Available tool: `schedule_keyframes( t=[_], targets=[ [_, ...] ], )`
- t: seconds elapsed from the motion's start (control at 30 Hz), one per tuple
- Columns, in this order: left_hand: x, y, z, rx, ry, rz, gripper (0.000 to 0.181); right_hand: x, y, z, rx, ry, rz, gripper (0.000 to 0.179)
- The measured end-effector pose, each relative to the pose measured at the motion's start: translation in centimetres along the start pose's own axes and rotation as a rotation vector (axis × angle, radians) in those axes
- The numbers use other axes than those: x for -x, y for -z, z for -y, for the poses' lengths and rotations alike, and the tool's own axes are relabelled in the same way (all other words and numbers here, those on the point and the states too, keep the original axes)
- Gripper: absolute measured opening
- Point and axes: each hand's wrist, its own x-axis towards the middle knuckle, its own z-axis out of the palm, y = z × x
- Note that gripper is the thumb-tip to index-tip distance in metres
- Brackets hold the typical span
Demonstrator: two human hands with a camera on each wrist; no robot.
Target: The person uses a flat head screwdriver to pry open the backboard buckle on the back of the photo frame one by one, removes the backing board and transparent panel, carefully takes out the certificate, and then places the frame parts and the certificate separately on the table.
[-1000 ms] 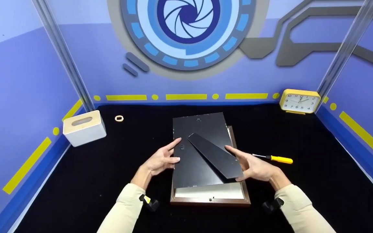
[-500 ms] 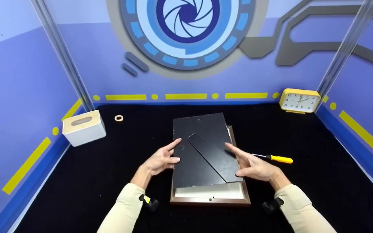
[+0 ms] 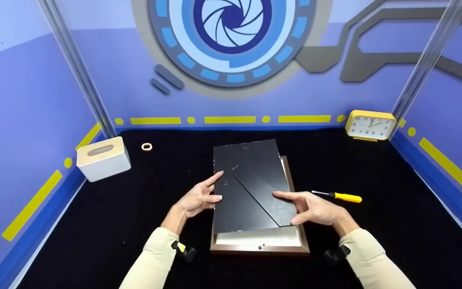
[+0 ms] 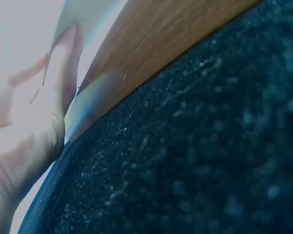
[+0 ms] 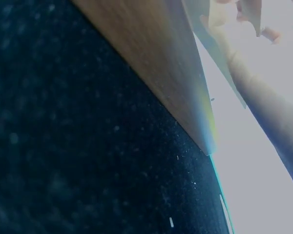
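Note:
A black picture frame backing board sits askew over a brown wooden picture frame in the head view, with the frame's pale inside showing along the front and right. Flush against the board lies its slanted stand leg. My left hand holds the board's left edge between thumb and fingers. At the right edge, my right hand grips the board, index finger across the top and thumb by the near corner. Both wrist views show the frame's wooden side beside the dark cloth; the right one is washed out around the hand.
A yellow-handled screwdriver lies right of the frame. Toward the back left are a tissue box and a small pale ring. A yellow clock stands at the back right. Blue-purple walls enclose the black cloth.
The stand leg, raised off the board a second ago, has folded down flat. My right index finger has shifted inward and toward me over the board. My left hand keeps its hold.

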Motion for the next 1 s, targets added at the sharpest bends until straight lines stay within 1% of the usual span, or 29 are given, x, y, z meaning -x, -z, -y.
schedule_keyframes(
  t=[0.1, 0.2, 0.23, 0.3, 0.4, 0.5, 0.53, 0.6, 0.67, 0.73, 0.77, 0.8, 0.83, 0.9, 0.97, 1.0],
  targets=[
    [-0.1, -0.1, -0.1, -0.021, 0.002, -0.017, 0.091, 0.1, 0.1, 0.2, 0.061, -0.046, -0.024, 0.083],
    [-0.2, -0.3, -0.2, -0.045, 0.002, -0.043, 0.091, 0.2, 0.4, 0.2, 0.076, -0.069, -0.044, 0.082],
    [-0.2, -0.4, -0.2, -0.053, 0.001, -0.052, 0.091, 0.2, 0.5, 0.1, 0.070, -0.062, -0.046, 0.082],
    [-0.3, -0.5, -0.3, -0.061, -0.002, -0.070, 0.090, 0.3, 0.6, -0.1, 0.034, -0.042, -0.052, 0.080],
    [-0.5, -0.6, -0.3, -0.058, -0.015, -0.079, 0.092, 0.4, 0.8, -0.5, -0.037, -0.001, -0.065, 0.078],
    [-0.5, -0.9, -0.2, -0.020, -0.052, -0.095, 0.092, 0.5, 0.8, -0.8, -0.117, 0.032, -0.093, 0.076],
    [-0.6, -0.9, -0.2, -0.008, -0.070, -0.106, 0.092, 0.5, 0.9, -0.9, -0.129, 0.050, -0.101, 0.075],
    [-0.6, -1.0, -0.3, 0.014, -0.106, -0.154, 0.088, 0.7, 1.0, -0.7, -0.148, 0.063, -0.136, 0.075],
    [-0.6, -0.9, -0.4, 0.001, -0.142, -0.216, 0.083, 1.1, 1.4, -0.3, -0.145, 0.066, -0.186, 0.074],
    [-0.6, -0.8, -0.5, -0.060, -0.164, -0.280, 0.076, 1.6, 2.1, 0.4, -0.142, 0.077, -0.242, 0.072],
    [-0.6, -0.7, -0.4, -0.116, -0.169, -0.305, 0.074, 2.0, 2.5, 0.9, -0.148, 0.074, -0.271, 0.071],
    [-0.7, -0.7, -0.5, -0.187, -0.171, -0.317, 0.071, 2.5, 3.0, 1.3, -0.155, 0.079, -0.293, 0.070],
    [-0.7, -0.8, -0.4, -0.265, -0.169, -0.320, 0.070, 2.9, 3.5, 1.6, -0.167, 0.089, -0.309, 0.069],
    [-0.9, -1.0, -0.4, -0.440, -0.162, -0.308, 0.069, 3.9, 4.6, 2.2, -0.233, 0.123, -0.321, 0.067],
    [-0.8, -1.3, -0.4, -0.599, -0.153, -0.272, 0.071, 5.1, 5.6, 2.4, -0.330, 0.166, -0.312, 0.065],
    [-0.8, -1.5, -0.5, -0.664, -0.149, -0.252, 0.072, 5.7, 6.1, 2.3, -0.371, 0.193, -0.309, 0.064]
  ],
)
